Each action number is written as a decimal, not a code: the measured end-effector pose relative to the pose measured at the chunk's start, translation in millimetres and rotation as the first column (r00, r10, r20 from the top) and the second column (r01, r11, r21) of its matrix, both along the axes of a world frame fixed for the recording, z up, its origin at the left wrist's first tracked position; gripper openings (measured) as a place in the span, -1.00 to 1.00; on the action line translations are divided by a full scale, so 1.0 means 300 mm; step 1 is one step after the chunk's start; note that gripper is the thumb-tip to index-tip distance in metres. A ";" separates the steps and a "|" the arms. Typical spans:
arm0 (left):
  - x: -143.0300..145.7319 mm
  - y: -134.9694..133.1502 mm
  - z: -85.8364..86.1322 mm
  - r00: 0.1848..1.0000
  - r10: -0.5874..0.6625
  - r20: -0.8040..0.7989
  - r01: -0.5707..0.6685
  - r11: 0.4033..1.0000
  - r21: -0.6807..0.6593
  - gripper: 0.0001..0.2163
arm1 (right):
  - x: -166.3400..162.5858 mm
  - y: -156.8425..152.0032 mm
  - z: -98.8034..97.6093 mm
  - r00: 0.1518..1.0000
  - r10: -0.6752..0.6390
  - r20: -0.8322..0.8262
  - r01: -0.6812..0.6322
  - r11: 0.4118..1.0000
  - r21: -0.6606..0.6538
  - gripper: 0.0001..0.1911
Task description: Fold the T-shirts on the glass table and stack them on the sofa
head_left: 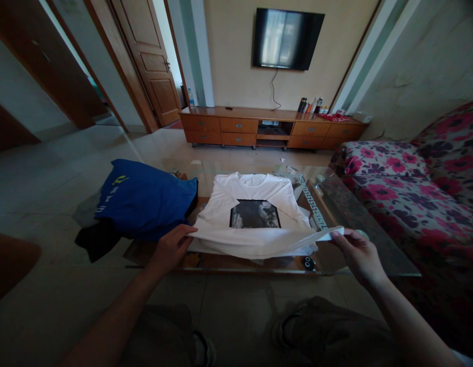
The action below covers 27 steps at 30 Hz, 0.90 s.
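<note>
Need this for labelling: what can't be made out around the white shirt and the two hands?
Head view only:
- Left hand: fingers tucked under the lifted hem of the white T-shirt.
- Right hand: grip partly hidden by the hem's end.
- Shirt print: too blurred to read.
- Black garment: mostly covered by the blue garment.
- Clutter at the far end of the glass table: too small, dim.

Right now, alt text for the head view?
The left hand and right hand hold the near hem of a white T-shirt with a dark print, spread on a glass coffee table. A blue garment lies at its left, a floral sofa at right.
</note>
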<state>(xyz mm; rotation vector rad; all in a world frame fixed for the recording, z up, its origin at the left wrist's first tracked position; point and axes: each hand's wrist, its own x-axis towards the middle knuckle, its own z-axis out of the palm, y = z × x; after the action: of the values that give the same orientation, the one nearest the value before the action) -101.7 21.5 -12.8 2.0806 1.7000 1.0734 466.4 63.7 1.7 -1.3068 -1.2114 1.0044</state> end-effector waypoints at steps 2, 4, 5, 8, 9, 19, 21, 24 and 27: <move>0.003 -0.002 0.004 1.000 0.012 0.006 -0.012 0.999 -0.031 -0.77 | -0.001 -0.001 0.004 1.000 -0.005 -0.018 0.005 1.000 0.008 -0.72; 0.006 -0.005 0.009 1.000 0.029 -0.002 -0.029 0.997 -0.072 -0.75 | -0.001 0.000 0.003 1.000 -0.023 -0.019 0.024 1.000 0.013 -0.72; 0.008 -0.006 0.013 0.999 0.041 -0.006 -0.042 0.995 -0.091 -0.74 | 0.000 0.001 0.001 0.999 -0.037 -0.017 0.037 0.999 0.011 -0.72; 0.007 -0.010 0.023 0.997 0.075 -0.005 -0.075 0.986 -0.147 -0.72 | 0.007 0.006 -0.009 0.997 -0.073 -0.022 0.073 0.997 -0.001 -0.71; 0.005 -0.011 0.025 0.997 0.083 0.005 -0.081 0.983 -0.166 -0.70 | 0.010 0.007 -0.012 0.996 -0.080 -0.027 0.080 0.997 -0.004 -0.71; 0.025 -0.001 0.022 0.772 0.151 0.617 0.083 0.939 -0.334 -0.64 | 0.012 0.021 -0.027 0.996 -0.079 -0.034 0.079 0.997 0.022 -0.70; 0.040 -0.010 0.041 0.649 0.161 0.744 0.153 0.930 -0.335 -0.56 | 0.010 0.021 -0.025 0.997 -0.076 -0.032 0.077 0.997 0.026 -0.70; 0.051 -0.023 0.063 0.529 0.097 0.843 0.250 0.932 -0.264 -0.41 | 0.008 0.020 -0.022 0.996 -0.085 -0.026 0.086 0.996 0.028 -0.70; 0.044 -0.021 0.050 0.555 0.019 0.832 0.243 0.952 -0.184 -0.34 | 0.006 0.020 -0.020 0.995 -0.080 -0.054 0.081 0.997 0.019 -0.71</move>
<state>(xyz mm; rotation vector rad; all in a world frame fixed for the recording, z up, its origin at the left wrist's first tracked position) -88.7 15.1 2.2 1.1330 1.0992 1.3621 468.1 69.7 -4.2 -1.2943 -1.1183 0.9602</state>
